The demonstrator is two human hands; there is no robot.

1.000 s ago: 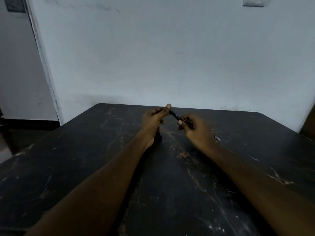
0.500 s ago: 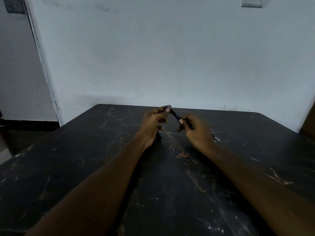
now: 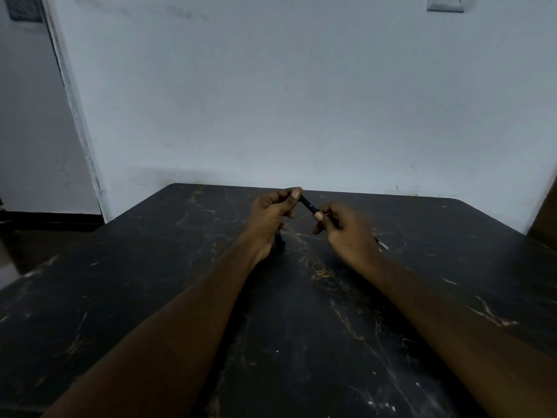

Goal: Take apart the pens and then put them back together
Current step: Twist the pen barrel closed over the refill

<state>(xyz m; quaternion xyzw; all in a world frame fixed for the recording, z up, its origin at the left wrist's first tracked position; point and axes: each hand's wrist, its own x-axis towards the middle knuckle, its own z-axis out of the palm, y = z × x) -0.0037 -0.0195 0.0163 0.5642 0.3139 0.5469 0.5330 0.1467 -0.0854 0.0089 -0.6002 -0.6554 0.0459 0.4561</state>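
A dark pen [image 3: 308,204] is held slanted between both hands, a little above the far middle of the black table [image 3: 150,282]. My left hand [image 3: 269,218] pinches its upper left end with thumb and fingers. My right hand [image 3: 346,230] grips the lower right end, which is hidden inside the fingers. A small pale-tipped pen part [image 3: 382,244] shows on the table just right of my right hand. Something dark [image 3: 279,243] lies on the table under my left hand; what it is I cannot tell.
The black marbled table runs up to a pale wall [image 3: 301,101] at the back. A doorway edge [image 3: 75,116] stands at the left and a wall switch plate [image 3: 445,3] at the top right.
Both hands stay on the pen in almost the same place. My fingers have shifted slightly on it; the pen's slant is unchanged.
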